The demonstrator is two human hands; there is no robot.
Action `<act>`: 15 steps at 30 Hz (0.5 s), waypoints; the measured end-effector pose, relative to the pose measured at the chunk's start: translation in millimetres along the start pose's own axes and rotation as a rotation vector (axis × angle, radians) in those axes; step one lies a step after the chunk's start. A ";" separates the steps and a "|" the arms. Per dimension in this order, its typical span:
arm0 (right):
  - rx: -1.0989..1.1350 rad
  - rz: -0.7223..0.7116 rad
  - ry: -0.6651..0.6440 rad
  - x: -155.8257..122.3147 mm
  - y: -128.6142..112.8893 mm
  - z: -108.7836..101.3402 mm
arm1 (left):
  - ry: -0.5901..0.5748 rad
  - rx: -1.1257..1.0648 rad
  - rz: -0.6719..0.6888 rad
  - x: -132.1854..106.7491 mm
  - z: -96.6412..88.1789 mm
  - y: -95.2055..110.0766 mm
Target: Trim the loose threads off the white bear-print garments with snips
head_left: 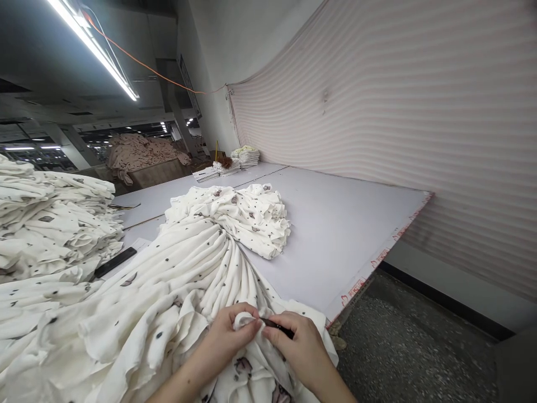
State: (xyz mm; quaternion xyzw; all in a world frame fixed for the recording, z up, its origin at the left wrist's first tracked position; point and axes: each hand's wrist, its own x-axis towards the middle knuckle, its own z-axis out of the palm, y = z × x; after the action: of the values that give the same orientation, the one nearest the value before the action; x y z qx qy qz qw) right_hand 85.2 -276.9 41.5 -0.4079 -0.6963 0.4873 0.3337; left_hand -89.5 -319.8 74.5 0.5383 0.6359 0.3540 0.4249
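My left hand (232, 330) pinches a fold of white printed fabric (138, 302) between thumb and fingers. Close against it, my right hand (300, 344) is closed round a slim black tool (279, 328), whose tip points at the pinched fold. Fingers and cloth hide most of the tool, so its exact kind does not show. The fabric has small dark dots and mauve-grey motifs. It spreads in long gathered folds under both hands and up the table, ending in a bunched heap (235, 215) near the middle.
A black phone (115, 262) lies at left beside a big pile of the same white cloth (59, 218). Folded white stacks (245, 158) stand at the far end of the pale table (335, 212). A striped cloth sheet (377, 101) hangs behind; brownish-pink fabric (142, 154) is heaped beyond.
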 end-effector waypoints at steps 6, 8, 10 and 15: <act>0.289 0.086 0.003 0.1 12.6 8.0 | -0.041 0.052 0.031 2.3 4.5 4.8; 0.324 0.040 0.026 2.9 12.3 14.3 | -0.034 0.089 0.044 3.6 8.4 4.3; 0.309 0.004 0.064 6.2 11.9 17.8 | -0.039 0.105 0.050 3.2 6.3 4.8; 0.172 0.050 0.239 -5.8 37.4 -2.7 | 0.083 0.326 -0.011 -5.1 -49.2 15.1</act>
State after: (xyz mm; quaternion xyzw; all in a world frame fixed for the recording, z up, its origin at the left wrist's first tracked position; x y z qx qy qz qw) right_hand 99.2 -273.8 6.3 -0.4500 -0.5970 0.5014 0.4356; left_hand -128.7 -322.0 108.1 0.5816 0.7048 0.2658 0.3072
